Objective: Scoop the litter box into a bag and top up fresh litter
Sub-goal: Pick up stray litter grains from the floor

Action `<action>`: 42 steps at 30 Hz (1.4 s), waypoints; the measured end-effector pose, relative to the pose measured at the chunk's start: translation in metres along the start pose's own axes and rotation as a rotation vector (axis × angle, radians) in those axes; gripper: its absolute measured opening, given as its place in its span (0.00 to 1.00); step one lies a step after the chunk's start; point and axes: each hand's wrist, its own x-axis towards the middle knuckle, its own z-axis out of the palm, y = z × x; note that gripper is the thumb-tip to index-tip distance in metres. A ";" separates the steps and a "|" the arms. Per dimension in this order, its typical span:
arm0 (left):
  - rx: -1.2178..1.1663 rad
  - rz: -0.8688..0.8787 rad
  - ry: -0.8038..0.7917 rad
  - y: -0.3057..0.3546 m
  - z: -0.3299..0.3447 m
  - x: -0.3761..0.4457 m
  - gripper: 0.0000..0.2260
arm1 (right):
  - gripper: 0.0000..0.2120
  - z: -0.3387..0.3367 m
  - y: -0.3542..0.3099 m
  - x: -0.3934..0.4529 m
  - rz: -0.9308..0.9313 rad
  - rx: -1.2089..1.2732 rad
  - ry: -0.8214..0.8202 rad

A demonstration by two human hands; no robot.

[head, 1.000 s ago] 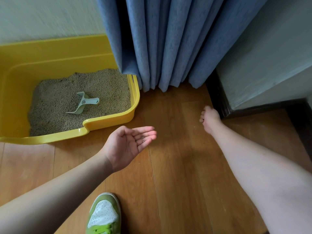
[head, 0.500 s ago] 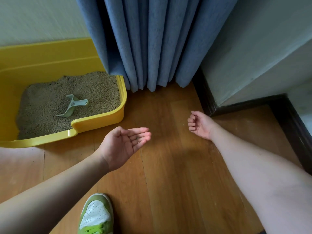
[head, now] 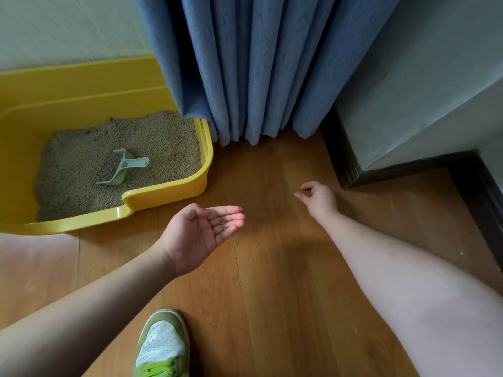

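Note:
A yellow litter box [head: 168, 189] stands on the wooden floor at the left, holding beige litter [head: 89, 159]. A pale green scoop [head: 122, 167] lies on the litter. My left hand [head: 204, 229] hovers palm up just right of the box's front corner, fingers straight, with a few litter grains [head: 222, 223] on them. My right hand [head: 317, 198] is low over the floor to the right, fingers loosely curled with thumb and forefinger near each other; I cannot tell whether they pinch anything. No bag is in view.
A blue curtain [head: 253, 66] hangs down to the floor behind the box's right corner. A dark skirting board [head: 343, 164] edges a wall corner at the right. My green and white shoe [head: 163, 346] is at the bottom edge.
My right hand has drawn back from near the skirting toward my left hand and lifted its fingers. The left hand stayed palm up. The view shifted.

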 end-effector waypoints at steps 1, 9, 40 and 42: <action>0.004 -0.004 -0.002 0.001 0.000 0.000 0.24 | 0.13 0.002 -0.001 -0.001 0.012 -0.009 0.012; -0.004 -0.015 -0.010 0.004 0.000 -0.001 0.24 | 0.07 0.010 -0.005 0.001 0.023 -0.097 0.064; -0.007 0.031 0.034 -0.013 0.004 0.003 0.23 | 0.16 -0.050 0.004 -0.010 0.408 1.307 -0.456; -0.013 0.044 0.053 -0.012 0.000 0.004 0.23 | 0.12 -0.051 -0.005 -0.015 0.407 1.337 -0.487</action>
